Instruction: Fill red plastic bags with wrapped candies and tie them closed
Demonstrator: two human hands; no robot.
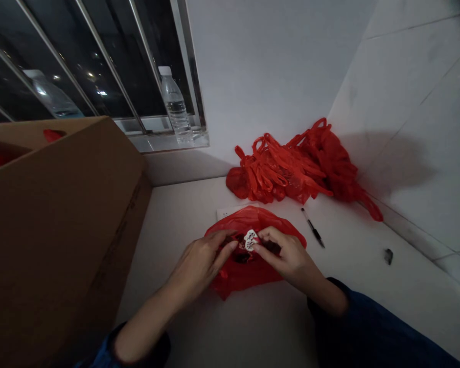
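A red plastic bag [253,276] lies open on the white table, with small dark and light items inside its mouth. Above it, my right hand [287,253] pinches a small white piece with dark markings [250,239] between thumb and fingers. My left hand [205,255] is over the bag's left side, thumb and fingers apart, its fingertips close to the white piece and holding nothing that shows.
Crumpled red bags [291,168] are piled against the wall. A black pen [313,228] and a small dark object [388,256] lie to the right. A large cardboard box [57,230] stands at the left. Water bottles [177,110] stand by the barred window.
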